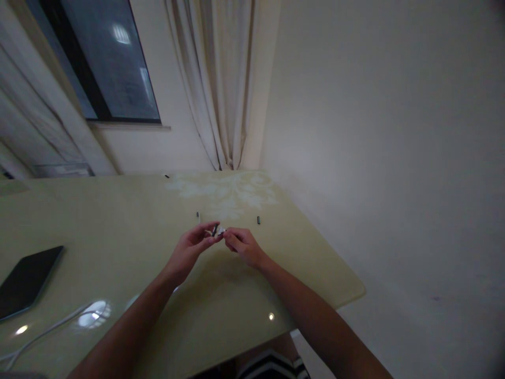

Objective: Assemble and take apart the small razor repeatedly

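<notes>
Both my hands meet above the middle of a pale yellow-green table (pixel 118 221). My left hand (pixel 191 247) pinches a small dark-and-white object (pixel 218 230) between thumb and fingertips. My right hand (pixel 242 245) is curled, and its fingertips grip the same small object from the right side. What the object is I cannot make out. A small dark piece (pixel 259 220) lies on the table just beyond my right hand. A thin pale piece (pixel 198 215) lies just beyond my left hand.
A dark tablet (pixel 26 281) lies at the table's left. A white cable (pixel 47 332) runs along the near left edge. A curtain (pixel 215 84) and a dark window (pixel 102 58) stand behind the table. The table's right edge borders a white wall.
</notes>
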Demonstrator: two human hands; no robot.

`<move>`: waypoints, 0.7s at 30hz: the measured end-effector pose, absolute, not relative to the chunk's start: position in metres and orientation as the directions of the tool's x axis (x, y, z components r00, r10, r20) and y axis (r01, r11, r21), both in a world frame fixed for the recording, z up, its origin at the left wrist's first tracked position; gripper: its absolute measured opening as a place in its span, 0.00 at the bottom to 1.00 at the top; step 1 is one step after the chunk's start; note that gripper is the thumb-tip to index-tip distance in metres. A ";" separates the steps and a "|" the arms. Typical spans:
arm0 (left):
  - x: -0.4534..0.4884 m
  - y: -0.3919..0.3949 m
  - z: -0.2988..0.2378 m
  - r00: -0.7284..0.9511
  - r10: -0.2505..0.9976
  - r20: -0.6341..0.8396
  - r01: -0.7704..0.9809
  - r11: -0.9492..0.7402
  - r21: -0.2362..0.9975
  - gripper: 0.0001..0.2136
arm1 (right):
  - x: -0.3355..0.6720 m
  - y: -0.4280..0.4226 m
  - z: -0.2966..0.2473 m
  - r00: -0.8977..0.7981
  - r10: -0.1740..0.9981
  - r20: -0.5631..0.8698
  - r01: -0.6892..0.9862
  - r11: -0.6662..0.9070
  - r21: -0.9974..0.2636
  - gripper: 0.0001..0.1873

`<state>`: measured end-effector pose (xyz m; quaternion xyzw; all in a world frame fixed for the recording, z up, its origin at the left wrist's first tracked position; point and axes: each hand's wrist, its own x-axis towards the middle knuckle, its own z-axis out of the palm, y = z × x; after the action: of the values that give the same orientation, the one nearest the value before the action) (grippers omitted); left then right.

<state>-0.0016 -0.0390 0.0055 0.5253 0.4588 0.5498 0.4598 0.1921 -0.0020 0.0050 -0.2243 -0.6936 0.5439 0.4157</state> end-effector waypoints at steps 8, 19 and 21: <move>-0.001 -0.039 0.002 -0.002 0.988 0.155 -0.032 -0.155 0.987 0.23 | 0.193 -0.004 0.007 -0.554 0.761 0.338 -0.103 0.340 -0.935 0.27; 0.000 -0.040 0.006 -0.033 0.985 0.167 -0.001 -0.167 0.986 0.23 | 0.196 -0.003 0.011 -0.581 0.746 0.327 -0.046 0.371 -0.927 0.27; 0.000 -0.040 0.006 -0.033 0.986 0.166 -0.018 -0.166 0.986 0.23 | 0.196 -0.002 0.010 -0.581 0.747 0.324 -0.051 0.363 -0.930 0.28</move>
<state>0.0000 -0.0399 0.0055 0.5268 0.4591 0.5528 0.4539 0.1955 -0.0024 0.0100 -0.2391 -0.7273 0.5112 0.3905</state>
